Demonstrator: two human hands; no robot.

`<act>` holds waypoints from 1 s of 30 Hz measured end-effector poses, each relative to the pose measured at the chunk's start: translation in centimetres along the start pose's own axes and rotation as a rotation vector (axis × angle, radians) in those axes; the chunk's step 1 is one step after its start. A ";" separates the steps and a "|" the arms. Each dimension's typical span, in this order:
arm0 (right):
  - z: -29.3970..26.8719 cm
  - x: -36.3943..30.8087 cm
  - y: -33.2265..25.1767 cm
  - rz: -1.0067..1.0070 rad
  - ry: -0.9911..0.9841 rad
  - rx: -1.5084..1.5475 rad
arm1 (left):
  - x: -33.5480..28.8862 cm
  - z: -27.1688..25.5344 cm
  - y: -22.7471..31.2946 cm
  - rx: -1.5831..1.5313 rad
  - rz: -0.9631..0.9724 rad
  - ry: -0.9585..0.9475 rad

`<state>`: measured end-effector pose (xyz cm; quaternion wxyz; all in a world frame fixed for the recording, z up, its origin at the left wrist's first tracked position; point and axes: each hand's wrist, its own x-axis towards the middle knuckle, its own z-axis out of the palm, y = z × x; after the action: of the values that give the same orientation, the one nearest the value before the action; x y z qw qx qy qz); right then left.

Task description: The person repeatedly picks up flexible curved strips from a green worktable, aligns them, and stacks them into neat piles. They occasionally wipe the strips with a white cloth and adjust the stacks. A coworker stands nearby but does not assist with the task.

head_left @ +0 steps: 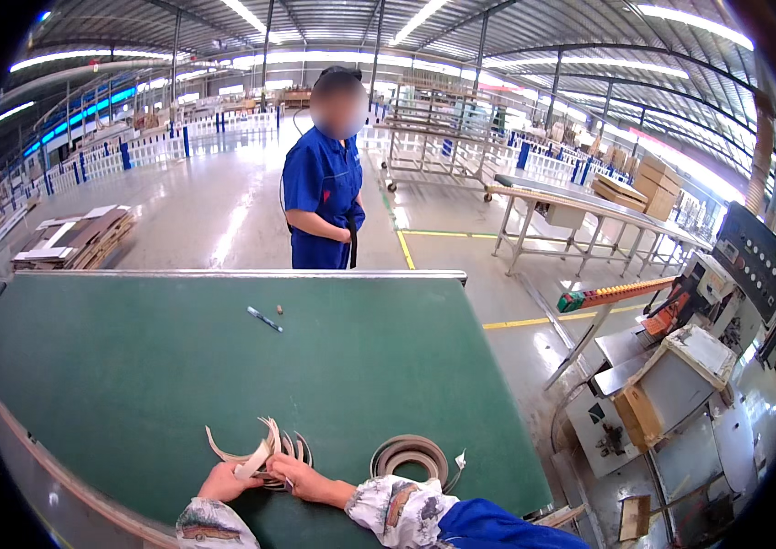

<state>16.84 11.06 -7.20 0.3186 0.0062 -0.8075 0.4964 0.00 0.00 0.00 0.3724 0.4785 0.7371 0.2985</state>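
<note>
Both my hands are close together at the near edge of the green table top (132, 366). My left hand (226, 482) pinches a pale curled strip (260, 457) that looks like edge banding. Beside it, my right hand (299, 478) closes on the same bunch of curled strips (294, 446), several of which fan up in arcs. My fingers hide how the strips are gathered underneath. Just right of my right hand lies a coiled roll of brown-grey edge banding (377, 457), flat on the table, with a small white tag (460, 459) at its loose end.
A marker pen (264, 318) and a small brown bit (279, 309) lie farther up the table. Across it stands a person in blue workwear (322, 197). A machine with a control panel (754, 261) and a roller conveyor (607, 206) stand right; stacked boards (77, 240) lie at far left.
</note>
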 end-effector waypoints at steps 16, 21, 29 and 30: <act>-7.7 2.1 -6.5 -0.051 0.052 -0.357 | 0.6 0.9 -2.8 0.121 -0.011 0.145; -6.6 -0.1 -8.5 -0.185 -0.023 -0.609 | -0.4 0.4 -0.8 0.082 0.030 0.199; -0.9 -4.5 -5.1 -0.209 -0.235 -0.796 | 0.0 1.3 -0.7 0.282 0.056 0.231; -0.7 -4.2 -4.7 -0.218 -0.233 -0.818 | 0.0 1.3 -0.4 0.302 0.056 0.237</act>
<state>22.08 7.96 -5.42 0.2524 0.0208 -0.9627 0.0953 0.89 0.00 -1.00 0.1986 0.5107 0.7986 0.2490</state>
